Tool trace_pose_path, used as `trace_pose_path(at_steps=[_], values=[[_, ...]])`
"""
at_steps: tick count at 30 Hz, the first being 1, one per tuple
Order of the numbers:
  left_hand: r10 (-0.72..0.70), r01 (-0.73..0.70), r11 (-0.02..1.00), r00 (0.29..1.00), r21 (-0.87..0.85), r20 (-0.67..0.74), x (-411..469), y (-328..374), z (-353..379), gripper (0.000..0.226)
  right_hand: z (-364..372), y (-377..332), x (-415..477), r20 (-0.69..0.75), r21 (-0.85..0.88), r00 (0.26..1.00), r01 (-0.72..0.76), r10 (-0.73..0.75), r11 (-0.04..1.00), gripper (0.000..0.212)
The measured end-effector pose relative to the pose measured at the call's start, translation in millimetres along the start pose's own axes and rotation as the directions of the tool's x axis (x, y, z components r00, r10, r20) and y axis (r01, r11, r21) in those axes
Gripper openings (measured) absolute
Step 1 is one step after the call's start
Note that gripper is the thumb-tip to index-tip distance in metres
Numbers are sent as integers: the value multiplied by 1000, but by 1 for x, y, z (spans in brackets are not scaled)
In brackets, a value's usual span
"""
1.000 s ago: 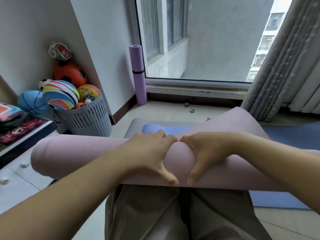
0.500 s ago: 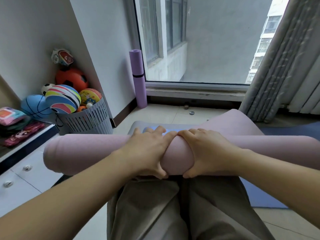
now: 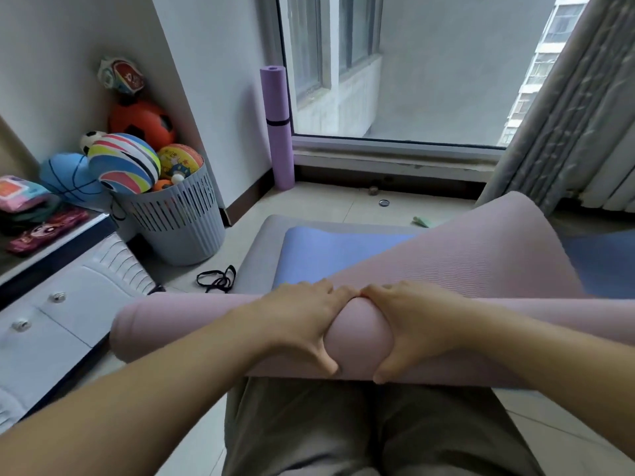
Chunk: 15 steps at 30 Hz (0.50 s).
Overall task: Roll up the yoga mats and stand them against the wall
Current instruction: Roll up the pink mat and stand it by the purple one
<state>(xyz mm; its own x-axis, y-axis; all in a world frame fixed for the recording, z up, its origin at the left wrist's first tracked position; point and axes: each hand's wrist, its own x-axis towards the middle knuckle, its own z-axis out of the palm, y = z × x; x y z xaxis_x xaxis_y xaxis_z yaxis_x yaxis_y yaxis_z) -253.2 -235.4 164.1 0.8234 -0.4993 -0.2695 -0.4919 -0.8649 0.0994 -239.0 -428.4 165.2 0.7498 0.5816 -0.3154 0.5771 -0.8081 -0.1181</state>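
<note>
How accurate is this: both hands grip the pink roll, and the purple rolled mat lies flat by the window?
Not quite: the head view shows the purple rolled mat standing upright by the window. The left hand and right hand do grip the pink roll.

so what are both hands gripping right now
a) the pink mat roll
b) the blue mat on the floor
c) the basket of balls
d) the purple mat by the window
a: the left hand and right hand sit side by side with fingers and thumbs curled round the pink mat roll.
</note>
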Motion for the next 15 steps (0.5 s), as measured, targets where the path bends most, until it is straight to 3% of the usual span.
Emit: trace_pose_path(at_steps=[3,7,9,12,15], values=[[-5,34,981,989,-192,147,16,-13,-11,88,1,5,-7,-83,-87,997,-6,-1,996,109],[-39,122,960,950,-253,308,27,-26,-26,90,8,2,-6,-130,-200,991,-5,-21,980,111],[-81,123,974,973,-189,218,25,-22,-22,90,4,8,5,-92,-143,996,-12,-1,990,104],[-74,82,985,996,154,-57,21,-9,4,105,-14,22,25,26,6,999,-26,26,1000,101],[-74,95,983,988,157,-135,24,-11,15,108,-19,27,35,95,34,995,-31,27,999,106]])
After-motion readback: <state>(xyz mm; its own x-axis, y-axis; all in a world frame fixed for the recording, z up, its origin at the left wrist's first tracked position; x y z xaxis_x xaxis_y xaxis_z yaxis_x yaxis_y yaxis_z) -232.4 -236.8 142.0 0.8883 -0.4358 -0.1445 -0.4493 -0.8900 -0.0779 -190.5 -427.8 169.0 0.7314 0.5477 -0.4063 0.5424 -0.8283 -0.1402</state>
